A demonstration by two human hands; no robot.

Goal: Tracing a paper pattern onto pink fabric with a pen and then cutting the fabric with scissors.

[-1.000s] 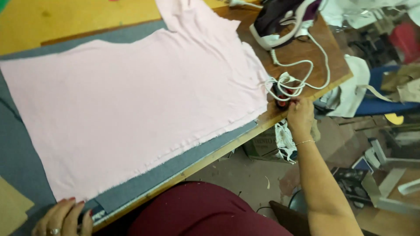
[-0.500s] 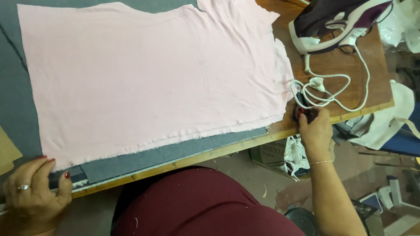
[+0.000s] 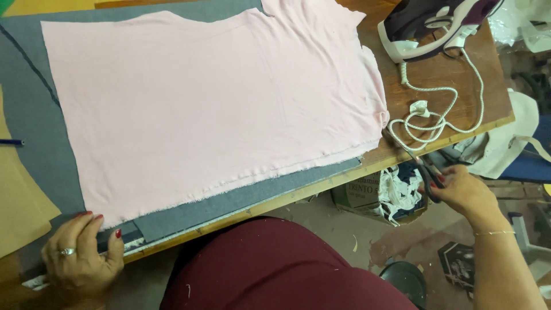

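A wooden tabletop [image 3: 459,69] carries a grey cloth underlay [image 3: 34,109], and on that lies a large pink fabric panel [image 3: 212,103], spread flat with its frayed lower edge near the tabletop's front edge. At the far right corner stands a purple-and-white iron [image 3: 430,26], its white cord [image 3: 436,115] coiled loosely beside the panel. The left hand [image 3: 83,255] presses down, fingers together, on the fabric's near left corner. The right hand [image 3: 465,192] grips dark-handled scissors [image 3: 416,163], blades pointing at the panel's right corner.
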